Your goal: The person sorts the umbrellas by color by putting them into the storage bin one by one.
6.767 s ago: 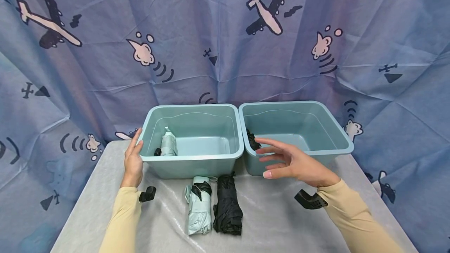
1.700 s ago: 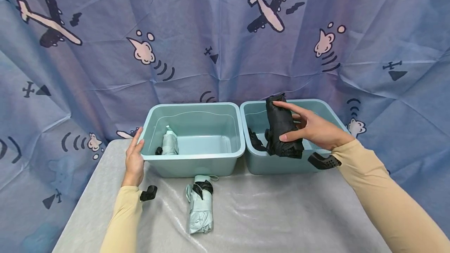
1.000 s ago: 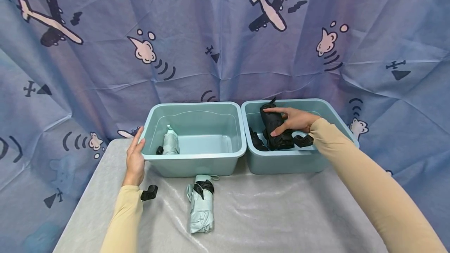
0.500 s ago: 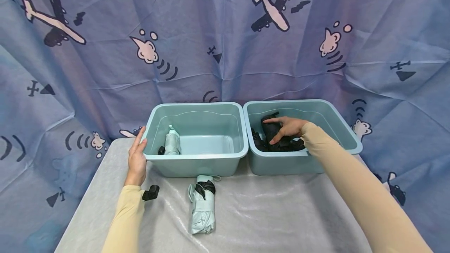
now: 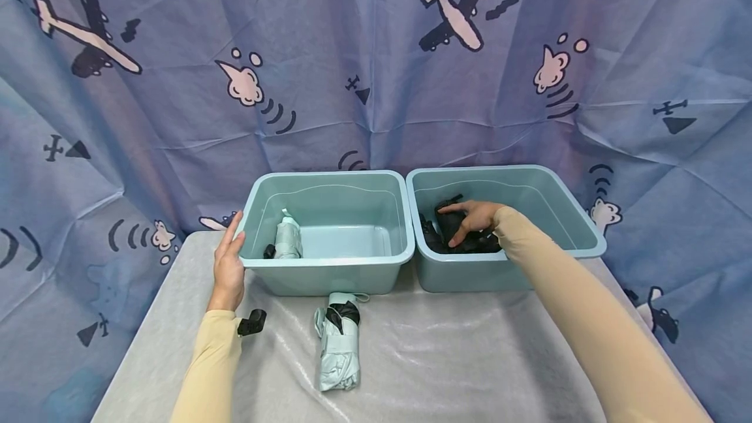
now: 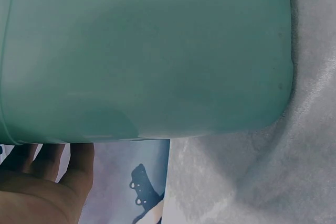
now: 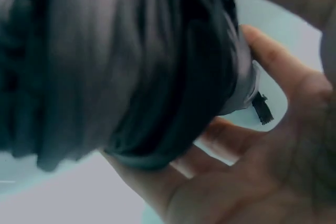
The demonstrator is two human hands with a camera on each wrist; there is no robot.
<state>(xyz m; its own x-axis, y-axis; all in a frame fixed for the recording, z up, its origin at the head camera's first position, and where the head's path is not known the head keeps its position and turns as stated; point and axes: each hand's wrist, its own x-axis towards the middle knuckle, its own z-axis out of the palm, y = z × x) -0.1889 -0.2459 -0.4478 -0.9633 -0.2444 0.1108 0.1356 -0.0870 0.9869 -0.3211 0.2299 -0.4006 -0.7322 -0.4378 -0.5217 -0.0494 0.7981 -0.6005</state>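
- One black folded umbrella [image 5: 451, 224], in the right bin [image 5: 476, 275] near its left wall, next to another black item [image 5: 431, 235].
- Right hand [image 5: 478, 215]: fingers and thumb wrapped around the umbrella, grasping it.
- Left hand [image 5: 228, 273]: fingers extended against the left bin [image 5: 329, 280], not clenched.
- Handling guess: light, soft slick fabric over stiff core, not very fragile. Grab mid-body across the width; loose folds may slip.
- Vs 1.7 s ago: umbrella was partly above the rim, now down inside. Pale green umbrella [image 5: 339, 361] unmoved on the table [image 5: 458, 351].
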